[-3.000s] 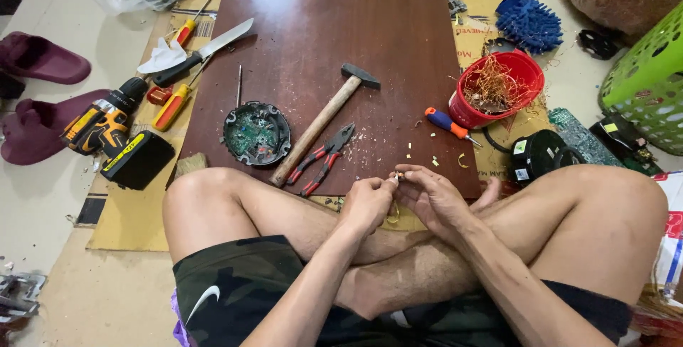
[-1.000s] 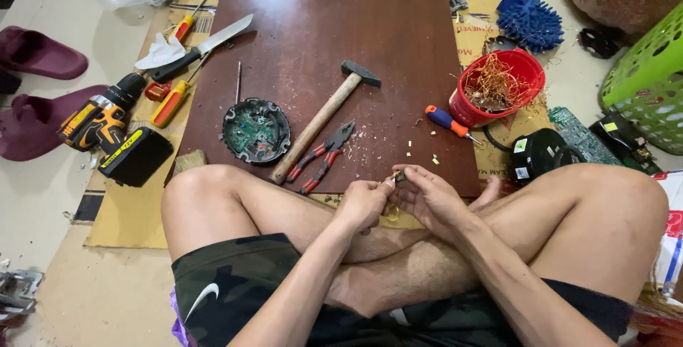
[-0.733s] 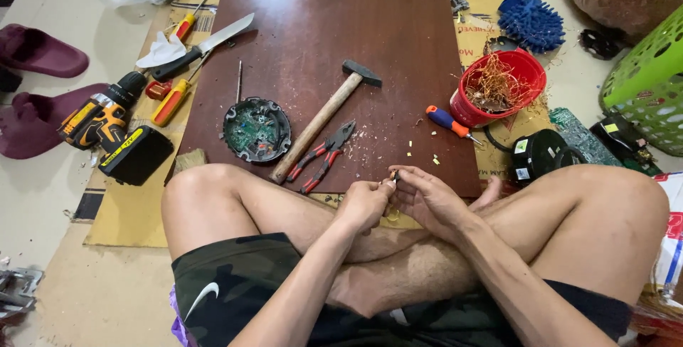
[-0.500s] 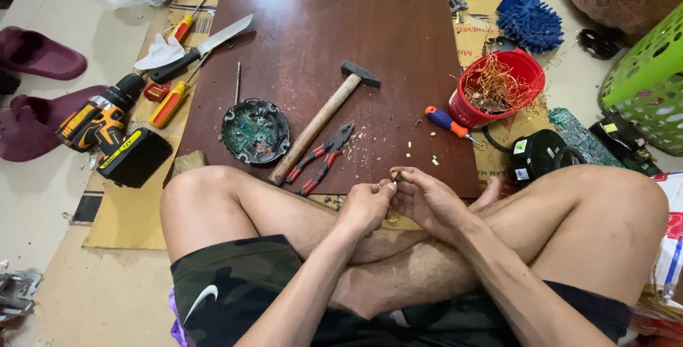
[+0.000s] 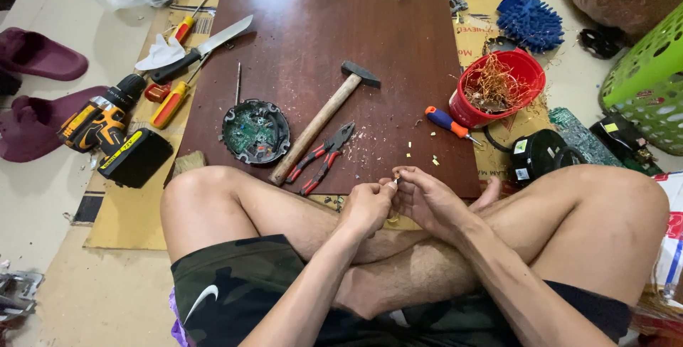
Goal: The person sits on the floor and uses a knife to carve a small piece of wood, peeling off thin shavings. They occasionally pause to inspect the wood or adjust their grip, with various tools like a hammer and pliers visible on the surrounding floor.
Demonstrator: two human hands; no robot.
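Dark smooth wooden board [image 5: 370, 48] sits on cardboard over a pale floor. At its near edge, left hand [image 5: 366, 206] and right hand [image 5: 425, 196] both pinch a tiny part [image 5: 393, 184]; wood-handled hammer [image 5: 324, 119] lies mid-board.

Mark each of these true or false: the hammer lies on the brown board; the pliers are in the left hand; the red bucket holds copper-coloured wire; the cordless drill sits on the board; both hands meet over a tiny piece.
1. The hammer lies on the brown board. True.
2. The pliers are in the left hand. False: they lie on the board beside the hammer.
3. The red bucket holds copper-coloured wire. True.
4. The cordless drill sits on the board. False: it lies off its left edge.
5. The left hand and right hand meet over a tiny piece. True.
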